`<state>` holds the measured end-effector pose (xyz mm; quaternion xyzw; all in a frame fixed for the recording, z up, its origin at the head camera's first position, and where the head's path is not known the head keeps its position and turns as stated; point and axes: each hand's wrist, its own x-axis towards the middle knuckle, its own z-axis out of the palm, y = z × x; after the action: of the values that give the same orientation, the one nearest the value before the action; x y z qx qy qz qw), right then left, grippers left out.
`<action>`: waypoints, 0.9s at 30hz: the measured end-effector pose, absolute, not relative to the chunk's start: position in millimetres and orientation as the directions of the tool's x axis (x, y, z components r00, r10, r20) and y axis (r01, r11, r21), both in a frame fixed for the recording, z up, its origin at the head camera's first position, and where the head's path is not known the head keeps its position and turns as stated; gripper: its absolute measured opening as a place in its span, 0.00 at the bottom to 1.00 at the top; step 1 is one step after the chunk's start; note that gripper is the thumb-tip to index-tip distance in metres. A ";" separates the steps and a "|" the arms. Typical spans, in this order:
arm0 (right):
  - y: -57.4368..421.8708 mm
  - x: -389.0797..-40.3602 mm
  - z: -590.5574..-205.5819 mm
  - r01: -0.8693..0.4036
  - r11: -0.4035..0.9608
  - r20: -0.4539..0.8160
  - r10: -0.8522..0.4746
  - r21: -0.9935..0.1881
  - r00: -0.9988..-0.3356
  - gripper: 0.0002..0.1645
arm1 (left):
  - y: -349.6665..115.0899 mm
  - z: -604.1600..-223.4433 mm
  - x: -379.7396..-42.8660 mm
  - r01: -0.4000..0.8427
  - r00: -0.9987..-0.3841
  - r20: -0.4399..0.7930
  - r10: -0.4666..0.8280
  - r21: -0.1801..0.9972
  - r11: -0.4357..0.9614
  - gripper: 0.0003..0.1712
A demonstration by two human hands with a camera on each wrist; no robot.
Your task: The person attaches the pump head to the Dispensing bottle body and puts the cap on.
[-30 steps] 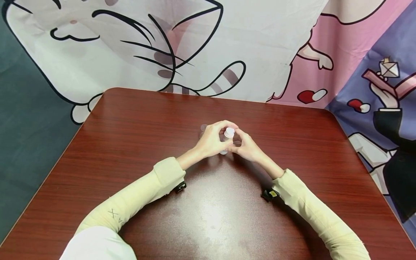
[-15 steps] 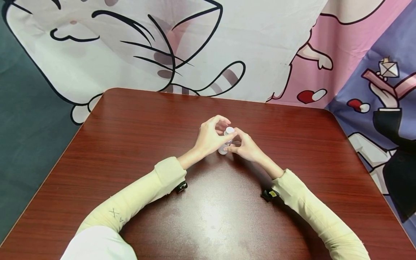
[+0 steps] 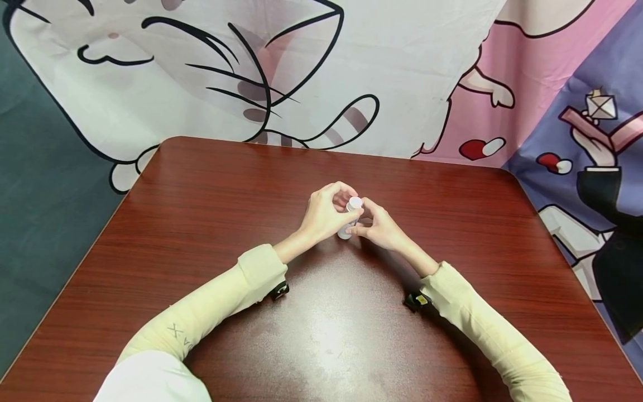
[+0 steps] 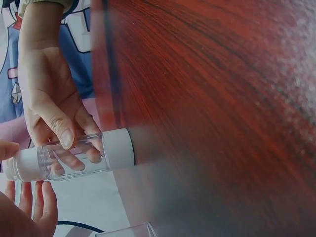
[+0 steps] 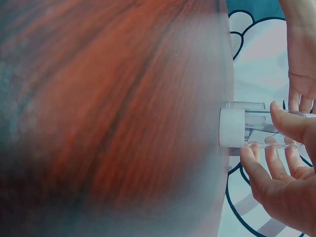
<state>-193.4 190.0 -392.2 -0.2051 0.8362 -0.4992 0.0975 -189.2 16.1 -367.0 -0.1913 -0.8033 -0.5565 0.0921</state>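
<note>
A clear bottle (image 3: 344, 232) with a white top and white base stands on the table between both hands. My right hand (image 3: 384, 229) grips its clear body, thumb on one side and fingers on the other, as the right wrist view shows around the white base (image 5: 232, 127). At the top, my left hand (image 3: 321, 213) holds the white collar (image 4: 27, 164) between thumb and bent fingers. Part of a clear cylindrical piece (image 4: 131, 232) shows at the lower edge of the left wrist view. In the head view the left hand hides it.
A dark red wood table (image 3: 211, 190) lies under both forearms, its far edge just beyond the hands. Behind it hangs a cartoon-printed cloth (image 3: 402, 67). A small black device (image 3: 417, 301) sits at the right wrist, another (image 3: 279, 290) at the left.
My left fingers spread away from the bottle's top, then bent back in towards it. The clear piece seen beyond the left hand at first became hidden. My right hand keeps its hold.
</note>
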 end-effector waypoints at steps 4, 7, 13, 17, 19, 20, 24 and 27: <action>189.9 -193.9 -392.2 -0.251 0.425 0.041 -0.443 -0.870 -0.896 0.27 | 15.8 -366.2 -189.3 0.403 -0.911 0.350 0.216 0.866 0.295 0.14; 190.1 -194.1 -391.8 -0.247 0.433 0.036 -0.440 -0.867 -0.897 0.29 | 15.9 -366.0 -189.4 0.404 -0.909 0.346 0.232 0.867 0.291 0.14; 190.3 -193.3 -390.4 -0.244 0.439 0.031 -0.437 -0.865 -0.899 0.30 | 15.6 -365.5 -188.8 0.413 -0.904 0.343 0.256 0.857 0.308 0.16; 190.0 -192.4 -390.0 -0.249 0.445 0.034 -0.438 -0.860 -0.898 0.32 | 15.0 -365.0 -188.1 0.414 -0.903 0.340 0.261 0.851 0.323 0.17; 189.6 -192.3 -389.5 -0.249 0.442 0.033 -0.441 -0.862 -0.897 0.34 | 15.0 -364.9 -188.0 0.415 -0.903 0.340 0.262 0.849 0.327 0.17; 189.4 -192.4 -389.6 -0.247 0.437 0.032 -0.443 -0.865 -0.896 0.35 | 15.1 -364.8 -187.9 0.414 -0.903 0.339 0.263 0.850 0.327 0.17; 188.8 -193.3 -389.6 -0.244 0.424 0.033 -0.447 -0.872 -0.894 0.38 | 15.9 -363.8 -187.8 0.409 -0.905 0.331 0.267 0.849 0.334 0.16; 189.1 -193.9 -390.2 -0.244 0.426 0.033 -0.445 -0.871 -0.895 0.38 | 16.7 -363.1 -187.9 0.397 -0.908 0.318 0.272 0.859 0.322 0.16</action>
<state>-193.9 189.1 -390.2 -0.2055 0.8384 -0.4945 0.1015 -187.9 16.7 -363.1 -0.2064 -0.8111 -0.5442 0.0574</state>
